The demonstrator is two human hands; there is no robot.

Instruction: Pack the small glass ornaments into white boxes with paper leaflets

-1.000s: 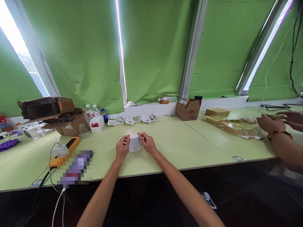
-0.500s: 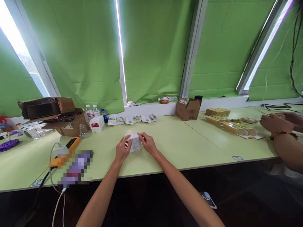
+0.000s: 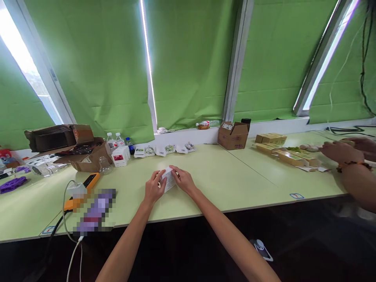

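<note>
A small white printed box (image 3: 168, 178) sits tilted between both my hands over the pale green table (image 3: 223, 184). My left hand (image 3: 153, 188) grips its left side with curled fingers. My right hand (image 3: 183, 180) holds its right side, fingers wrapped over the top edge. Most of the box is covered by my fingers.
Brown cardboard boxes (image 3: 79, 156) and water bottles (image 3: 114, 139) stand at the back left, with a white-and-red carton (image 3: 120, 156) and small white packets (image 3: 164, 149). An orange device (image 3: 84, 186) with cables lies at the left. A co-worker's hands (image 3: 343, 150) work near tan boxes (image 3: 282, 150) at right.
The box has tipped from upright to tilted between my hands, which closed further over it. The co-worker's hands shifted slightly right.
</note>
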